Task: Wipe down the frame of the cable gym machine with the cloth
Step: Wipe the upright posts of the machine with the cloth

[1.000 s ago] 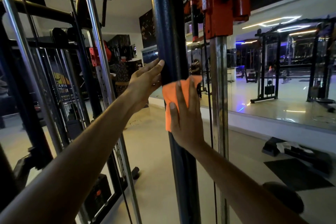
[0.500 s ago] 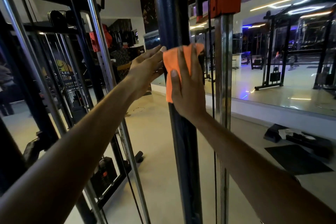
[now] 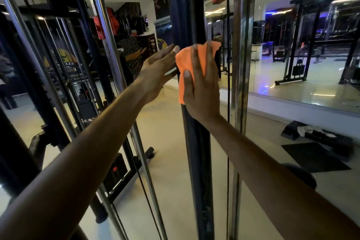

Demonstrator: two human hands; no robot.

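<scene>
The right hand (image 3: 201, 85) presses the orange cloth (image 3: 185, 68) flat against the dark upright post (image 3: 196, 152), fingers straight, so the wipe bears evenly; the left hand (image 3: 155, 66), fingers extended, touches the post's side, likely steadying. Both hands sit close together

Two bare forearms, no sleeves, left hand (image 3: 155, 66), right hand (image 3: 202, 85)

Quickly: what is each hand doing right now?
Left hand: open, fingers straight beside the dark post.
Right hand: open, pressing the orange cloth flat on it.
</scene>
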